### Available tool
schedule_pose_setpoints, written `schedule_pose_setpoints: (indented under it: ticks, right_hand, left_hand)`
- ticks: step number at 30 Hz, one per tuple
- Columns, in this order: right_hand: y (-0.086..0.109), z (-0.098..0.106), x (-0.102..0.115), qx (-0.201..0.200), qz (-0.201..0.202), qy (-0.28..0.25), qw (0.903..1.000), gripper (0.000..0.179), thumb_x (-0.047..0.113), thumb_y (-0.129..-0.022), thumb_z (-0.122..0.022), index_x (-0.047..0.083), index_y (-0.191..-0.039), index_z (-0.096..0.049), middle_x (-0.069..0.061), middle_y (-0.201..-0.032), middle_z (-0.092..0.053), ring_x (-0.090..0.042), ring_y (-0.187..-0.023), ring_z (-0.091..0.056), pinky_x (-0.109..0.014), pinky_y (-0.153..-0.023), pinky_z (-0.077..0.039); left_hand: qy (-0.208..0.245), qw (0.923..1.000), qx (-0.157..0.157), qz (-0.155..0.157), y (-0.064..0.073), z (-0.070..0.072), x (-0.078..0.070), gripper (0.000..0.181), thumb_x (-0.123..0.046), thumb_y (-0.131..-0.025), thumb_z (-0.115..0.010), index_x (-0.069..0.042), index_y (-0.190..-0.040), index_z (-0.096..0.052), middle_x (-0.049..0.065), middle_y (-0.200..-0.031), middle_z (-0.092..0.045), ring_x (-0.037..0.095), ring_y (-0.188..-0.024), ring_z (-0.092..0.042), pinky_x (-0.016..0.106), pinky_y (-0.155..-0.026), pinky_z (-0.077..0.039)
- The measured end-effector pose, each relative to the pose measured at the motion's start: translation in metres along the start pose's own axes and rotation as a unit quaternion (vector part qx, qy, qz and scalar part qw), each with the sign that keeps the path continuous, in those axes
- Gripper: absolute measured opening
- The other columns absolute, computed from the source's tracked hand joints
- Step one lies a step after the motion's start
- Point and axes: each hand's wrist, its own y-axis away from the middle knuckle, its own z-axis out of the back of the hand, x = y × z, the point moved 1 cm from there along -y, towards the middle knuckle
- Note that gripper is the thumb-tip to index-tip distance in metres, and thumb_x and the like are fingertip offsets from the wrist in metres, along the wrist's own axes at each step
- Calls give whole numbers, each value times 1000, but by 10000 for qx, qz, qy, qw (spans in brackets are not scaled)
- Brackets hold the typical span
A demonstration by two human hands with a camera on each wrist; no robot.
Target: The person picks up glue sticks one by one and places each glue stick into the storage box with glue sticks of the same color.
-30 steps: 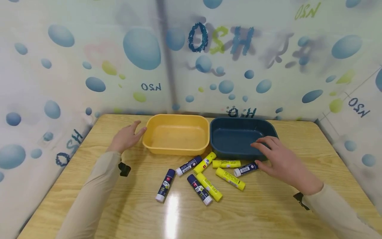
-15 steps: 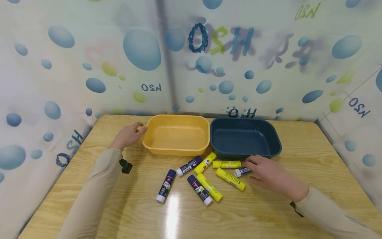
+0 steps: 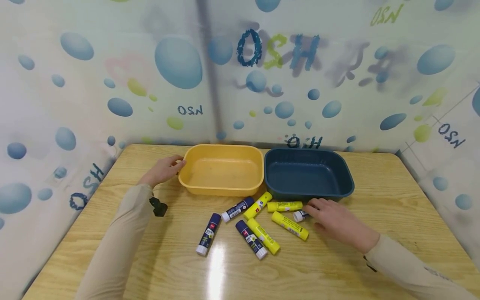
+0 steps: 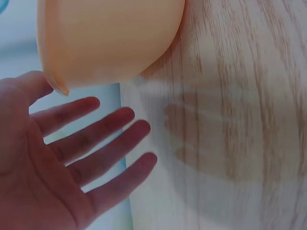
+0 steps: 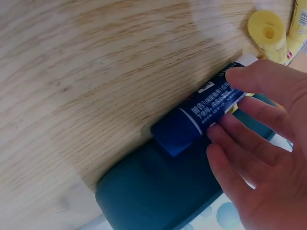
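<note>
Your left sleeve [image 3: 121,237] and right sleeve [image 3: 405,262] reach over the wood table [image 3: 300,275] from the near side, both beige. Closest sticks: front navy stick [image 3: 251,239], slanted, right alongside front yellow stick [image 3: 263,236]. Left navy stick [image 3: 208,234] is off on its own, white end toward you. Next, right yellow stick [image 3: 290,225], also slanted.

Your right hand [image 3: 335,218] pinches the held stick [image 5: 199,110], navy, thumb on one side, fingers on the other. It's just in front of the blue tray, right of the yellow sticks; only its white end and a bit of navy show from the head. Can't tell if it's off the table.

Farther in: back navy stick [image 3: 238,208], then back yellow stick [image 3: 257,206] just beside it, far end near where the trays meet. Flat yellow stick [image 3: 284,206] lies sideways before the blue tray.

Your left hand [image 4: 72,153] has fingers spread, thumb at the rim of the yellow tray [image 3: 223,177], outer left end. Blue tray [image 3: 303,179] sits right of it, side by side. Behind: wall [image 3: 142,121] with blue and green drops, reversed lettering.
</note>
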Motion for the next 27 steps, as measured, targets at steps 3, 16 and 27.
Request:
schedule_pose_setpoints:
  ticks: [3, 16, 27]
  right_hand:
    - [-2, -1, -1, -81, 34, 36, 10000, 43, 8, -74, -83, 7, -113, -64, -6, -101, -59, -23, -88, -59, -38, -73, -53]
    - [-5, -8, -3, -323, -18, 272, 9991, 30, 1, -76, -80, 4, -103, -66, -8, -96, -60, -22, -85, -59, -35, -69, -54]
    - [-6, -12, -4, -398, 29, 551, 9977, 26, 2, -78, -79, 4, -100, -68, -8, -94, -60, -22, -83, -59, -35, -68, -54]
  left_hand:
    - [256, 9997, 46, -21, -1, -1, 2, 47, -31, -105, -41, 5, -134, -48, 27, -120, -57, 32, -95, -59, 43, -79, -52]
    - [536, 9985, 46, -99, 1, -2, -1, 47, -28, -104, -44, 6, -137, -43, 32, -122, -54, 37, -100, -59, 42, -78, -54]
    - [468, 9988, 20, -115, 1, -4, 2, 49, -28, -104, -45, 8, -138, -41, 33, -123, -53, 43, -110, -53, 50, -88, -50]
